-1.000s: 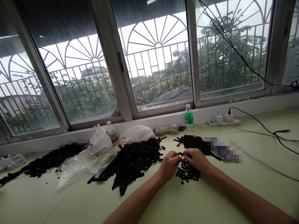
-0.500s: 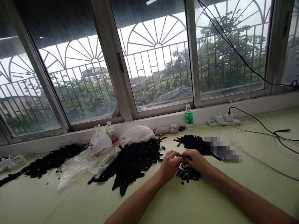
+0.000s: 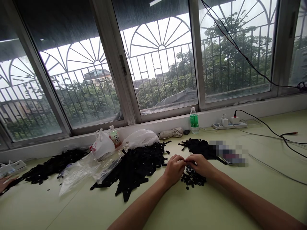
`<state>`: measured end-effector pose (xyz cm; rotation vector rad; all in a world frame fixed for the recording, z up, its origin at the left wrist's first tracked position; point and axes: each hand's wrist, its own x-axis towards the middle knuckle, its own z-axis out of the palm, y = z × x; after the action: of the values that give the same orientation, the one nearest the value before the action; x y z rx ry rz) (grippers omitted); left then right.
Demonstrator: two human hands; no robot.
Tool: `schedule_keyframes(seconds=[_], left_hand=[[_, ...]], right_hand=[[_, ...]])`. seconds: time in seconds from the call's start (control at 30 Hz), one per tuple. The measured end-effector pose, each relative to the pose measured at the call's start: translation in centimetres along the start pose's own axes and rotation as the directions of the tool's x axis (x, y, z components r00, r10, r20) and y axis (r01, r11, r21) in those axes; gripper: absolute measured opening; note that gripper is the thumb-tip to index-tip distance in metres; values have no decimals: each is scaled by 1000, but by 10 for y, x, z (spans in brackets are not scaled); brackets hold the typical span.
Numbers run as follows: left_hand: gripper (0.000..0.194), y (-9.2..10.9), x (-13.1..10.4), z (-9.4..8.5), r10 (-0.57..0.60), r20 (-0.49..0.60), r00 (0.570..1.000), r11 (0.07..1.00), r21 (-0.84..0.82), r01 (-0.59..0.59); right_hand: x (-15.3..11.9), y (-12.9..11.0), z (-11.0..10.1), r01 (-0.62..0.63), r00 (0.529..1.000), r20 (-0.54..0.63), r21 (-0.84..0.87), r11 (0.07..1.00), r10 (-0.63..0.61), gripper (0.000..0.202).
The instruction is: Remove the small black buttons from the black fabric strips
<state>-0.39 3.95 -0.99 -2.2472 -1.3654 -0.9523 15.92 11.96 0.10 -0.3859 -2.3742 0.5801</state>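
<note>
My left hand (image 3: 175,168) and my right hand (image 3: 199,165) meet fingertip to fingertip over the table, both closed in a pinch. Whatever is between the fingers is hidden or too small to make out. Right below them lies a small heap of round black button-like pieces (image 3: 193,179), partly covered by my right hand. Left of my hands spreads a large pile of black fabric strips (image 3: 136,164) with small pale spots. Just behind my right hand is a smaller black fabric pile (image 3: 200,147).
A blurred-out flat object (image 3: 231,156) lies right of the smaller pile. Along the wall stand a green-labelled bottle (image 3: 194,120), a power strip (image 3: 229,125), a white plastic bag (image 3: 102,145) and another bottle (image 3: 115,136). Another person's hand (image 3: 6,183) touches black strips (image 3: 55,164) at far left.
Another person's hand has come into view at the left edge, by the black strips. My own hands stay pinched together in nearly the same place, with only slight finger movement.
</note>
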Motion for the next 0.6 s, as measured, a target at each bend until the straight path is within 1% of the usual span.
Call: schedule_keyframes(seconds=[0.23, 0.6], left_hand=[[15, -3, -1, 2, -10, 7, 1000, 1000, -26, 10], [12, 2, 0, -3, -36, 47, 998, 998, -44, 38]], right_hand=[[0, -1, -1, 14, 999, 53, -39, 999, -12, 25], [0, -6, -3, -18, 997, 74, -71, 997, 24, 26]])
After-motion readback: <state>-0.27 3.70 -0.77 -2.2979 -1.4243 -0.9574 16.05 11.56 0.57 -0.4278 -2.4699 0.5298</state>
